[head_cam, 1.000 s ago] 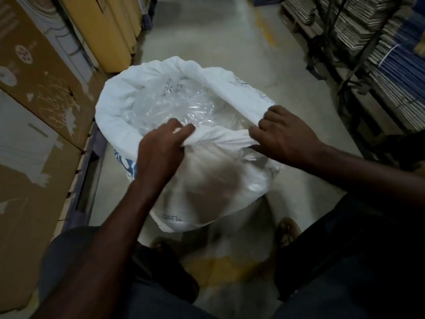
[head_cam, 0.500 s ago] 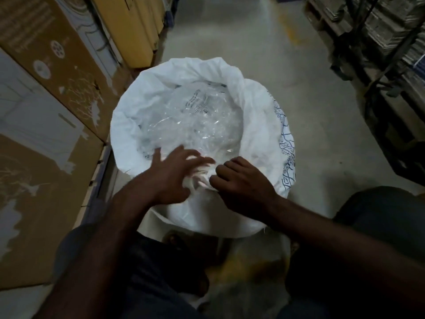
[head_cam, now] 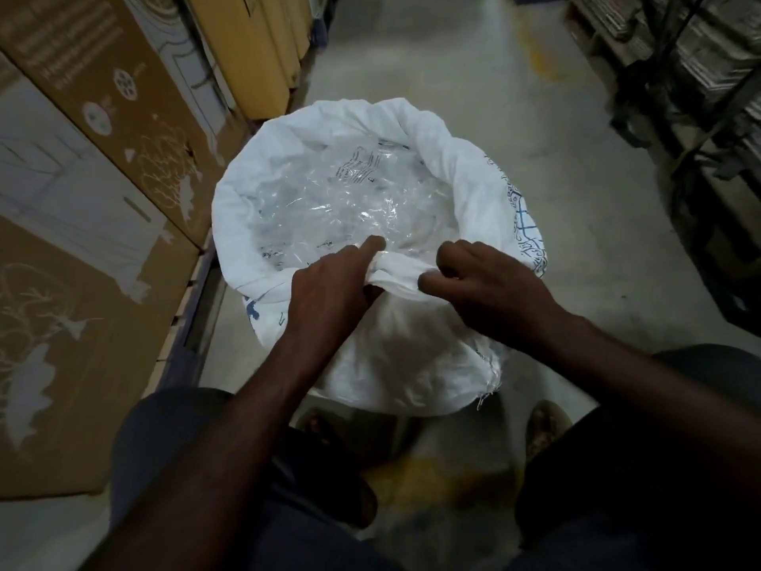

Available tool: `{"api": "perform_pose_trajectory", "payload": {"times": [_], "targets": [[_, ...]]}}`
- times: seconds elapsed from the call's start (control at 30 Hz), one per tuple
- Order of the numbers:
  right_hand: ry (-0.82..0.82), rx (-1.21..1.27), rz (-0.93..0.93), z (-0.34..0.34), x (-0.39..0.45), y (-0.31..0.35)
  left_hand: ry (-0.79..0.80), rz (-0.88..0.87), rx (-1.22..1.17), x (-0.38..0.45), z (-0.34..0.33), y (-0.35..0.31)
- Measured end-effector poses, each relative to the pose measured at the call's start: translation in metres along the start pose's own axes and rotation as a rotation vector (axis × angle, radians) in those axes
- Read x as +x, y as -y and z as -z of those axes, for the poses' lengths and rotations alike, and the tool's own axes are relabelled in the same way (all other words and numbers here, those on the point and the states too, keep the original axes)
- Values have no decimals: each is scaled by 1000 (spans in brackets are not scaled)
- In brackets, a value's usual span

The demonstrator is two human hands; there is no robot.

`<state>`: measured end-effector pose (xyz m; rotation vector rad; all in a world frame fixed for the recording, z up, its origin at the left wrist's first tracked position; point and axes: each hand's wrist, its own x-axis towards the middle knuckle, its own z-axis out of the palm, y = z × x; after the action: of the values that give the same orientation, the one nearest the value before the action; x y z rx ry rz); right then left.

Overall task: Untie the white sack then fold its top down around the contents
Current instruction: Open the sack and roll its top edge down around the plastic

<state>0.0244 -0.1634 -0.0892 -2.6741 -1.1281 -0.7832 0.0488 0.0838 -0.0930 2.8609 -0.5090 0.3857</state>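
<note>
The white sack (head_cam: 465,171) stands open on the floor in front of me, its top rolled outward into a thick rim. Clear crumpled plastic (head_cam: 350,199) fills the inside. My left hand (head_cam: 329,290) grips the near part of the rim, with its index finger stretched out over the plastic. My right hand (head_cam: 490,282) holds the same near rim just to the right, fingers curled over the fold and thumb pressing the cloth. The near side of the sack hangs down below both hands.
Tall cardboard boxes (head_cam: 82,166) stand on a pallet close to the sack's left. Yellow boxes (head_cam: 255,47) sit behind them. Dark shelving (head_cam: 700,96) with stacked goods lines the right. A concrete aisle (head_cam: 453,55) runs ahead. My feet are under the sack.
My hands were apart on the near rim, came together at its middle, and now have parted slightly with a fold of the rim bunched between them. The view has shifted a little.
</note>
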Motion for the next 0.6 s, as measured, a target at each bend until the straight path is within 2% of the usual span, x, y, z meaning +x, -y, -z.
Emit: {"api": "perform_pose_trajectory", "payload": {"times": [0.13, 0.2, 0.27, 0.4, 0.6], "targets": [[-108, -35, -90, -3, -8, -19, 220, -81, -45, -3, 7, -6], [-103, -19, -107, 0, -11, -20, 388, -30, -238, -7, 12, -8], [-94, -11, -75, 0, -12, -13, 473, 1, -493, -7, 15, -12], [-90, -49, 16, -2, -17, -4, 465, -18, -577, -1, 8, -14], [88, 94, 92, 8, -25, -1, 434, -107, -395, -7, -7, -34]]}}
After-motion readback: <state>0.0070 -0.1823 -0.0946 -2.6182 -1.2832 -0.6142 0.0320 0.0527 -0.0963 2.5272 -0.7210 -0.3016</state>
